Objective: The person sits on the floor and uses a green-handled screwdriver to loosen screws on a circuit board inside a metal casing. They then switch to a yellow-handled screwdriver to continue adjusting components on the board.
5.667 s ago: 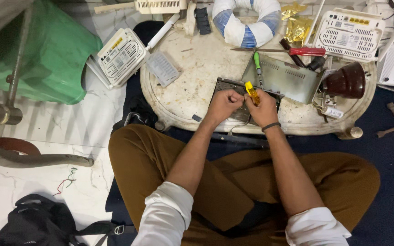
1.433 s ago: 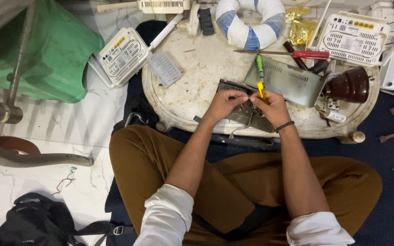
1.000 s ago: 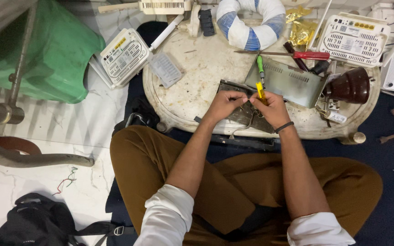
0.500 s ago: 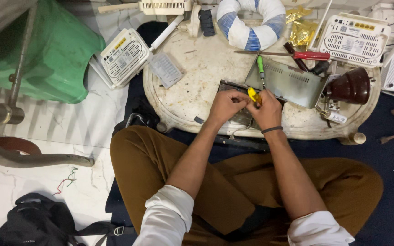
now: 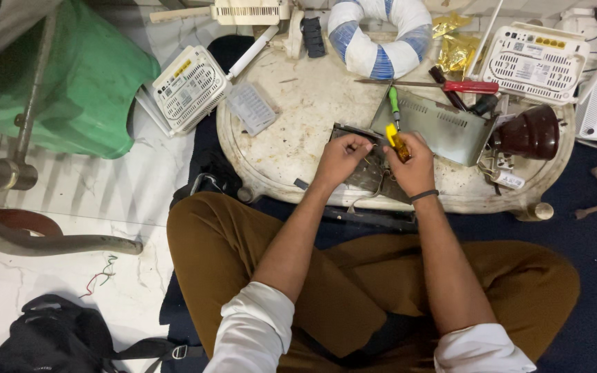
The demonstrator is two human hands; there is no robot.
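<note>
A dark metal circuit unit point(image 5: 370, 174) lies near the front edge of a round white low table point(image 5: 298, 138). My left hand point(image 5: 340, 157) rests on its left side with fingers curled onto its top edge. My right hand point(image 5: 416, 164) grips a small yellow-handled screwdriver point(image 5: 396, 141), tilted down towards the unit's upper middle. Both hands nearly touch over the unit, hiding most of it.
A grey metal cover point(image 5: 439, 127), a green screwdriver point(image 5: 394, 105), a red-handled screwdriver point(image 5: 466, 86) and a brown pot point(image 5: 532, 132) lie behind my hands. White routers point(image 5: 189, 88) point(image 5: 533, 61), a blue-white ring point(image 5: 380, 37), a green bin point(image 5: 84, 83) and a black bag point(image 5: 50, 342) surround the table.
My right hand tilted the yellow screwdriver from upright to a slant and shifted slightly left; my left hand stayed on the unit.
</note>
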